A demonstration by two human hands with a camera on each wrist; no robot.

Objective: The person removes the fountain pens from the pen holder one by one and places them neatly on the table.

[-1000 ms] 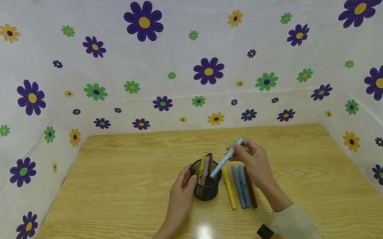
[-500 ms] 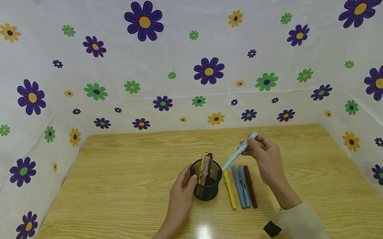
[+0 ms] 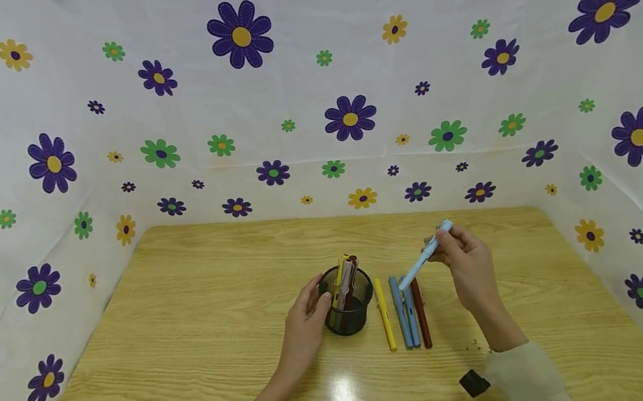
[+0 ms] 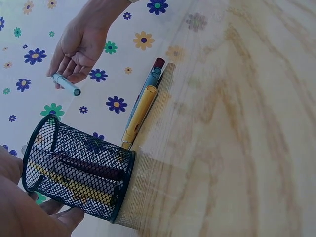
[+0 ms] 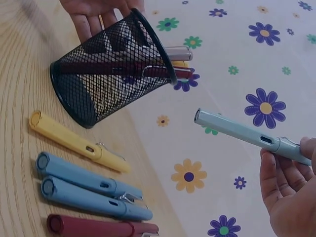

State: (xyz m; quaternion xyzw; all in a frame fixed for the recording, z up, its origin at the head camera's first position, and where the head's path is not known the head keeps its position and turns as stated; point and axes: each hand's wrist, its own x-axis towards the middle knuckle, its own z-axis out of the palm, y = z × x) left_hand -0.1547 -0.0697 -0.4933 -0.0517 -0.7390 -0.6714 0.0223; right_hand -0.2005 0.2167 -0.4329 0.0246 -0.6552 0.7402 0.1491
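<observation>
My left hand (image 3: 304,319) holds the side of a black mesh pen cup (image 3: 346,324), which stands upright on the table. Inside the cup lean a yellow pen (image 3: 339,277), a grey pen (image 3: 345,283) and a dark red pen (image 5: 182,74). With thumb and fingertips my right hand (image 3: 472,268) pinches a light blue pen (image 3: 427,253) by its capped end. Its other end slants down to the left, above the row of pens on the table. That row has a yellow pen (image 3: 385,315), two blue pens (image 5: 96,197) and a dark red pen (image 3: 421,316).
The wooden table (image 3: 189,315) has fabric with printed flowers (image 3: 350,119) around its back and sides. A black piece (image 3: 475,383) shows by the right sleeve (image 3: 525,377). Small dark specks (image 3: 474,345) lie near the right wrist.
The right hand has drawn the light blue pen out of the cup's mouth and carried it rightward, over the lying pens. The left hand and the cup have stayed in place.
</observation>
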